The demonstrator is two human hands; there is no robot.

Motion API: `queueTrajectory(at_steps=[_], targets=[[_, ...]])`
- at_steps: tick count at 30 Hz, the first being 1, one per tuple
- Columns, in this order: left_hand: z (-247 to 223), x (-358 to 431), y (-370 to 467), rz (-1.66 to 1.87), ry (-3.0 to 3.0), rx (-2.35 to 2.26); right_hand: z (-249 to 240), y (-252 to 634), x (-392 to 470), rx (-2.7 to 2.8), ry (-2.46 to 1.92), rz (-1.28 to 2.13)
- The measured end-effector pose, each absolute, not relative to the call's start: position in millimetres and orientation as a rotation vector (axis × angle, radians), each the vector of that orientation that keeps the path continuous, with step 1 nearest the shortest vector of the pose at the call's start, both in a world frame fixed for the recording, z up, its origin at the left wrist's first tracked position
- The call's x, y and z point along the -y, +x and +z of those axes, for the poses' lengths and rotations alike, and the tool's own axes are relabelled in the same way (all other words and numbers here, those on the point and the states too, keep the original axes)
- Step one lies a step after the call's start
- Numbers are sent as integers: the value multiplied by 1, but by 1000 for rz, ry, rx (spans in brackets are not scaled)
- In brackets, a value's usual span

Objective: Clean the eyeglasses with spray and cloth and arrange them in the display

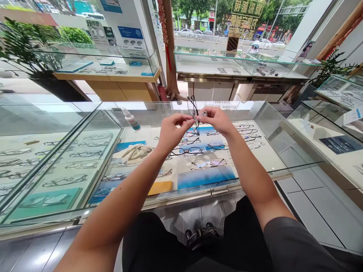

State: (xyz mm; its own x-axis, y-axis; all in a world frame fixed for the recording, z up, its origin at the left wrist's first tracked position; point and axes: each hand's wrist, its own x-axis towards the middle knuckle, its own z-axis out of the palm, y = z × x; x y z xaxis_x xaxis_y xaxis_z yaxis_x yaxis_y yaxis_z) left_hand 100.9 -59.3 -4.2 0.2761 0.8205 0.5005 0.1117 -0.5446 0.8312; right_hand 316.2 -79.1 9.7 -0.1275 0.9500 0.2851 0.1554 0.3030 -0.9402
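1. While pinching dark-rimmed glasses (193, 107) just above centre of the frame, holding them turned upright over the glass counter (155, 113) — left hand (173, 130) and right hand (218, 119) both in a fingertip grip.
2. Could slip onto the counter or onto displayed eyeglasses (191, 151) below, from so narrow a hold; could strain a hinge if twisted between both hands.
3. To be seen, upper right of the frame: gold Chinese lettering (247, 9) — too distorted to quote safely. Printed but too small to read: label strips (218, 103) along the counter's far edge, spray bottle (132, 120) left of centre.
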Motion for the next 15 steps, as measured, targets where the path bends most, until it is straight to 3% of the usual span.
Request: queueTrajectory(at_steps=[5,8,11,15], targets=[[-4,56,104,1360,1855,-860,16,322,80,1599,-1098,889],[6,47,117,1294,2040,-846,29,354,82,1399,-1101,618],[17,41,149,923,2412,-709,34,395,80,1127,-1126,290],[21,47,207,406,2822,-670,24,419,71,976,-1218,145]])
